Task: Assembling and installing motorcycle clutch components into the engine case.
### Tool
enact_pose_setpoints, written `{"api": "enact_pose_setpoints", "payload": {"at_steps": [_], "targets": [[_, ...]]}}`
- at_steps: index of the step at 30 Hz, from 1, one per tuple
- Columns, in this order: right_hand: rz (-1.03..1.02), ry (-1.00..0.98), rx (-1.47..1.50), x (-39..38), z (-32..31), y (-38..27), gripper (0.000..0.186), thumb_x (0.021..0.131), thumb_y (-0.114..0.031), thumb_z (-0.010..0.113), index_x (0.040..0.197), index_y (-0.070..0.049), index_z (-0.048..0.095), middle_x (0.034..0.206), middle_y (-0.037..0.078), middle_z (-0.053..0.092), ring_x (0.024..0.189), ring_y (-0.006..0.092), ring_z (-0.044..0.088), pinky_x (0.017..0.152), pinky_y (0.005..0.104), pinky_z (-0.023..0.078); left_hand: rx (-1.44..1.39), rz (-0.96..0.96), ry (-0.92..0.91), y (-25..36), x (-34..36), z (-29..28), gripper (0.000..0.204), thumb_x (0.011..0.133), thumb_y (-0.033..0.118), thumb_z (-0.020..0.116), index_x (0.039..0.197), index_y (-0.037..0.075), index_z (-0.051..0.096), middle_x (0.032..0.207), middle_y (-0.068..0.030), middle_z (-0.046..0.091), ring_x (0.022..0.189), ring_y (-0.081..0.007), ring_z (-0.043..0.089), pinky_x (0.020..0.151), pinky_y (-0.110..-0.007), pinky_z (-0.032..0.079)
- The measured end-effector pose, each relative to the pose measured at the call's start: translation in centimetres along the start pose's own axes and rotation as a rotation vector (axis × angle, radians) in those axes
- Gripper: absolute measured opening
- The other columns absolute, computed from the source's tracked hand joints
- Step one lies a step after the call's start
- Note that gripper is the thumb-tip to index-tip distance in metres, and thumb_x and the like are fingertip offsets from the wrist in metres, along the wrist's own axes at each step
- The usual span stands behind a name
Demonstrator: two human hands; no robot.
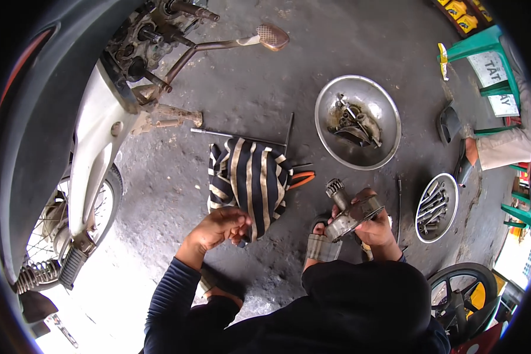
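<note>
My right hand [374,233] grips a round, greasy metal gear part [354,218] with a short toothed shaft pointing up. My left hand [218,230] has curled fingers at the lower edge of a black-and-cream striped cloth [245,177]; I cannot make out what, if anything, is inside them. Beside the cloth lie an orange-handled tool [302,177] and a long metal T-wrench [236,134]. A steel bowl [386,124] of oily parts [354,121] stands ahead, and a smaller bowl of wrenches [435,206] sits at the right.
A motorbike [100,135] fills the left side, its engine and pedal upper left. At right are green plastic stools [472,44], a seated person's leg [498,150], a loose sandal [447,124] and a black wheel [463,289]. Yellow bottles [457,12] stand upper right.
</note>
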State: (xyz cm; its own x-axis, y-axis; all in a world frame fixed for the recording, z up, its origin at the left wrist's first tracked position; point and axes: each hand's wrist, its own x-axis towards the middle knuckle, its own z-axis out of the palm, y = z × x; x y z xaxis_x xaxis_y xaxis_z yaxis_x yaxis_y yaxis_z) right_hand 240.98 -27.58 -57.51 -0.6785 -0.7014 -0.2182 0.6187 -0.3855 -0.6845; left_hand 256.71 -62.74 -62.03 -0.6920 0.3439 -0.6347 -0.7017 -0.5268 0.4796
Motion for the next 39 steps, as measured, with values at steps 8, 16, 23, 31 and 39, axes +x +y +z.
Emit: {"api": "enact_pose_setpoints", "payload": {"at_steps": [8, 16, 23, 31, 39], "targets": [[-0.061, -0.096, -0.191, -1.4, -2.0, -0.2, 0.048, 0.072, -0.008, 0.084, 0.111, 0.002, 0.057, 0.11, 0.019, 0.065, 0.102, 0.0325, 0.067, 0.087, 0.0456, 0.053, 1.31, 0.304, 0.31, -2.4, -0.1, 0.6, 0.004, 0.089, 0.007, 0.068, 0.091, 0.003, 0.066, 0.093, -0.0094, 0.064, 0.091, -0.0156, 0.063, 0.078, -0.03, 0.05], [-0.082, -0.336, -0.191, 1.0, 2.3, -1.9, 0.023, 0.089, -0.015, 0.072, 0.109, -0.006, 0.065, 0.106, 0.036, 0.061, 0.1, 0.0478, 0.065, 0.085, 0.0572, 0.056, 1.117, 0.109, 0.407, -1.6, -2.3, 1.9, 0.044, 0.081, 0.02, 0.079, 0.117, -0.001, 0.063, 0.104, -0.0168, 0.069, 0.101, -0.0352, 0.066, 0.091, -0.042, 0.05], [-0.052, -0.228, -0.028, 0.1, 1.7, -2.0, 0.035, 0.081, -0.007, 0.077, 0.112, -0.002, 0.062, 0.111, 0.031, 0.063, 0.104, 0.0449, 0.064, 0.09, 0.0546, 0.053, -0.609, 0.326, -0.197, 0.6, -3.6, 2.0, 0.047, 0.079, 0.019, 0.069, 0.12, -0.005, 0.065, 0.117, -0.0203, 0.068, 0.114, -0.0311, 0.064, 0.105, -0.044, 0.046], [0.025, -0.169, -0.173, -1.3, -1.4, 0.9, 0.054, 0.078, -0.006, 0.081, 0.123, 0.0, 0.051, 0.118, 0.019, 0.063, 0.112, 0.0363, 0.062, 0.096, 0.049, 0.05, 0.162, 0.381, -0.207, -2.2, 3.7, 7.4, 0.08, 0.071, 0.006, 0.078, 0.142, -0.001, 0.04, 0.126, -0.0095, 0.057, 0.112, -0.0189, 0.057, 0.098, -0.033, 0.047], [0.367, -0.267, -0.555, 3.6, 3.9, -0.2, 0.055, 0.077, -0.016, 0.084, 0.12, 0.002, 0.054, 0.102, 0.005, 0.066, 0.091, 0.0119, 0.062, 0.079, 0.0295, 0.051, -0.102, 0.611, 0.381, -4.2, 8.8, 11.4, 0.023, 0.102, 0.013, 0.049, 0.084, 0.005, 0.06, 0.079, 0.0036, 0.059, 0.071, -0.0045, 0.051, 0.063, -0.023, 0.043]]}}
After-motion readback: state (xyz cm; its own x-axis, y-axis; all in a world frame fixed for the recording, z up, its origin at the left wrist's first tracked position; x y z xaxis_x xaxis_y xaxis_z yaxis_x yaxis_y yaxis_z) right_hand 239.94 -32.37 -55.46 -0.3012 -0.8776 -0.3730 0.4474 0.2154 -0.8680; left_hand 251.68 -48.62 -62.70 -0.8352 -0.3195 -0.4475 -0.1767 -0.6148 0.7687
